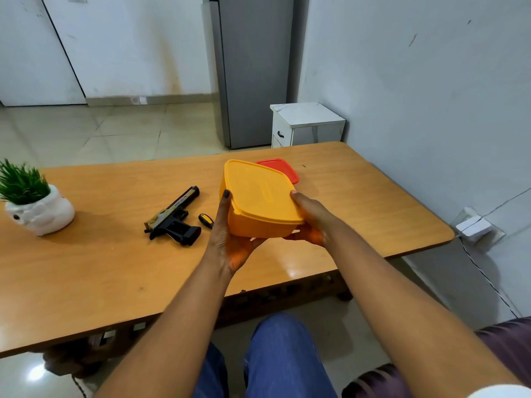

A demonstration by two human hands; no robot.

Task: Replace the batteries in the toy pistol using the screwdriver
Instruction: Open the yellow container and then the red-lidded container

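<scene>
Holding a lidded yellow container (260,198) above the wooden table (359,196), both hands clasp it from opposite sides. The left hand (230,234) cups the container's near left corner from below, its palm turned up and its thumb pressed against the left wall, the nail reaching up to the rim of the lid. The right hand (310,218) wraps the near right side, thumb lying along the lid's edge and the other fingers curled under the base, where they are mostly hidden. Neither hand is fully closed; each is spread just enough to hug the container's body. The container is tilted, its lid facing toward the camera and its far corner raised.

Just beyond the hands, partly hidden behind the yellow container, a red lid or box (283,168) lies flat on the table. To the left of the left hand, the toy pistol (172,218) lies on its side on the table, barrel pointing away and grip toward the near edge. Between the pistol and the left wrist sits the screwdriver (205,220), of which only the black and yellow handle shows; it lies close to the wrist, whether touching I cannot tell. Farther left, well apart from both hands, stands a white pot with a green plant (37,205).
</scene>
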